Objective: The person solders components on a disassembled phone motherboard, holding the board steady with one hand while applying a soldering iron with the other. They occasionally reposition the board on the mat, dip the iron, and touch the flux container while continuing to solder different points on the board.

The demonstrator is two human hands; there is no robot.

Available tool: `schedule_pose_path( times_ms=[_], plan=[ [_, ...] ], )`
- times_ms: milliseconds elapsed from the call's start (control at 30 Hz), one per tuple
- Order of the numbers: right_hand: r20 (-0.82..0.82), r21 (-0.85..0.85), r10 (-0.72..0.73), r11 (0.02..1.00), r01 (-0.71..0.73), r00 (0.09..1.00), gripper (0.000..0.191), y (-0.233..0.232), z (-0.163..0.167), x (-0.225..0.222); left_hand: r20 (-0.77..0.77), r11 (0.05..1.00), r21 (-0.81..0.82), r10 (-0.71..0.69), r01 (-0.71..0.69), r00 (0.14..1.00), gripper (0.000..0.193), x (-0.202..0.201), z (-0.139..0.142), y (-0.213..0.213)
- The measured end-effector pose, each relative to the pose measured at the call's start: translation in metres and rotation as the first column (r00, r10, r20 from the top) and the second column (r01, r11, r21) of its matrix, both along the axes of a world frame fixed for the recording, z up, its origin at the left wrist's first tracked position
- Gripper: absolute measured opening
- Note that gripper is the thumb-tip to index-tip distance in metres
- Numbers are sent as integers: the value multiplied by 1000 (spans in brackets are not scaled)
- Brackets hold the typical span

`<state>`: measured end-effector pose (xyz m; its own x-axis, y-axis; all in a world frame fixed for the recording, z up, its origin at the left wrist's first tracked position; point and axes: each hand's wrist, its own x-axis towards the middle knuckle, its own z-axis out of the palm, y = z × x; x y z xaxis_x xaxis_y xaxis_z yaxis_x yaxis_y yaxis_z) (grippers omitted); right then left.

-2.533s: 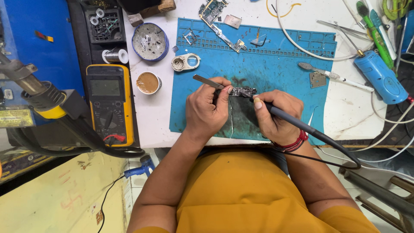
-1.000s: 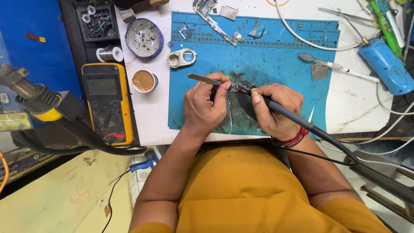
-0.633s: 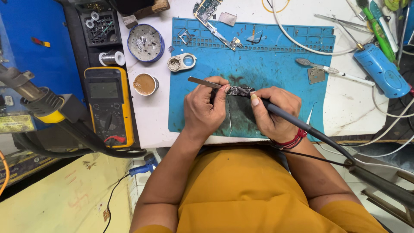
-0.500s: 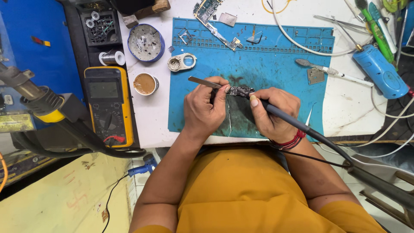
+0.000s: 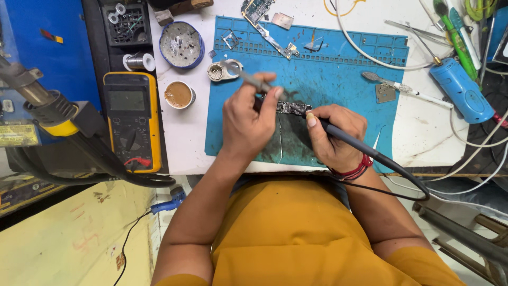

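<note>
A small dark circuit board (image 5: pixel 292 107) lies on the blue work mat (image 5: pixel 349 69). My left hand (image 5: pixel 248 124) pinches metal tweezers (image 5: pixel 248 79) whose far end points up-left toward a small round tin (image 5: pixel 222 70). My right hand (image 5: pixel 334 135) grips a black soldering iron (image 5: pixel 349 140) like a pen, its tip at the right end of the board. The iron's cable (image 5: pixel 407 177) runs off to the lower right. Both hands rest on the dirty near part of the mat.
A yellow multimeter (image 5: pixel 131 119) and a hot-air nozzle (image 5: pixel 47 108) stand at the left. A cup of brown paste (image 5: pixel 179 95), a round dish (image 5: pixel 181 45) and a solder spool (image 5: pixel 140 62) lie left of the mat. A blue cylindrical tool (image 5: pixel 460 90) and white cables lie at the right.
My left hand has turned, swinging the tweezers from nearly level to pointing up-left. The right hand and soldering iron stay at the board.
</note>
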<state>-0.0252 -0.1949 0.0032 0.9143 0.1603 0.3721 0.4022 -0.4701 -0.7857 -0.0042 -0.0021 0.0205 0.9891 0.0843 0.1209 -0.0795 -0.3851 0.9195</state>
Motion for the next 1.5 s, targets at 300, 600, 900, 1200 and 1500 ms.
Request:
schedule_pose_path(
  times_ms=[300,600,900,1200,1500],
  plan=[
    [0,-9,14,1000,-14,1000,6,2,1,0,-4,960,-276,-49,46,999,62,9,-12,5],
    [-12,14,21,1000,-21,1000,6,1,1,-2,316,953,116,230,-278,920,56,-85,-21,60],
    [-3,15,29,999,-29,1000,7,1,0,-1,212,885,276,325,-375,922,77,-58,-23,99],
    [-15,6,21,1000,-21,1000,8,0,-1,-1,201,835,367,359,-410,911,61,-37,-20,99],
    [2,16,13,1000,-13,1000,7,2,1,-1,211,882,279,330,-380,920,53,-39,-7,103]
  ],
)
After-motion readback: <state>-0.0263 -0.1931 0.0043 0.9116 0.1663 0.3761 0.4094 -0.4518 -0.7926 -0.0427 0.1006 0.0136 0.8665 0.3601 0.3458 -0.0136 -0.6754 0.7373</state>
